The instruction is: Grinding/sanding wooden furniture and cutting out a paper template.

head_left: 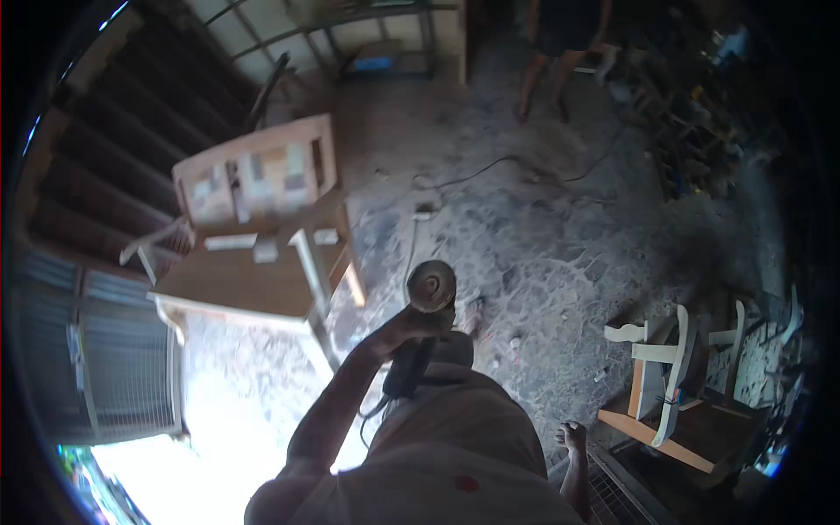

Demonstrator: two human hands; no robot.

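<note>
My left hand (pixel 398 337) grips an angle grinder (pixel 411 367) in front of my body, its round disc head (pixel 432 284) pointing up the picture. A power cord runs from the tool across the stone-patterned floor (pixel 525 262). At lower right, my right hand (pixel 570 437) hangs by my side with curled fingers; whether it holds anything is too small to tell. It is nearest to a stacked piece of wooden furniture (pixel 656 442) with white-painted legs.
A wooden bench (pixel 232 280) stands left, before dark stairs or slats (pixel 105 157). Another person's legs (pixel 560 79) stand at the back. A jumbled pile (pixel 678 131) lines the right. A corrugated metal panel (pixel 127 359) and a bright opening lie at lower left.
</note>
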